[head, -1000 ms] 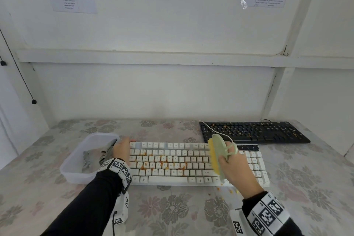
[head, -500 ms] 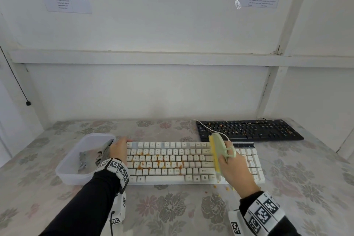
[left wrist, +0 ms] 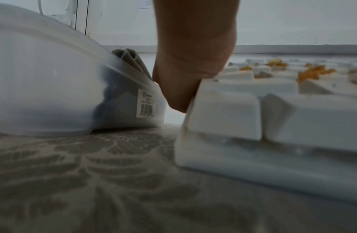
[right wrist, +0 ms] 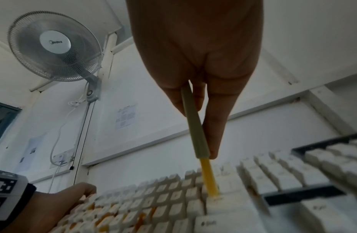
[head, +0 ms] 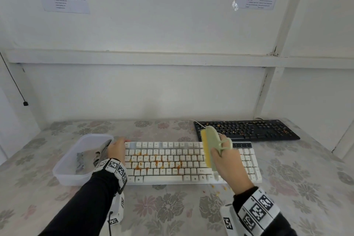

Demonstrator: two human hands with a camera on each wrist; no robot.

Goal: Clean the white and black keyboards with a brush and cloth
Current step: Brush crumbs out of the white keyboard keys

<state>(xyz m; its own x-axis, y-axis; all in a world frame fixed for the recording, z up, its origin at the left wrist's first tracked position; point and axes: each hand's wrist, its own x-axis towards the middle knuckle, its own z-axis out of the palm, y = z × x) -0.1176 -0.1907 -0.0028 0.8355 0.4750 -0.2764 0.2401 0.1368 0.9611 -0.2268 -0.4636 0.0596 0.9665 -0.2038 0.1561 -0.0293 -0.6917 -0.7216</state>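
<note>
Right hand, fingers curled round brush, yellow bristles on white keyboard; left hand on its left end, finger curl unclear

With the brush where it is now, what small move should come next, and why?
Probably shift the brush left along the white keyboard and sweep toward the front edge: the right hand holds its bristles on keys right of the orange crumbs, which lie on the middle rows, while the left hand steadies the left end.
</note>
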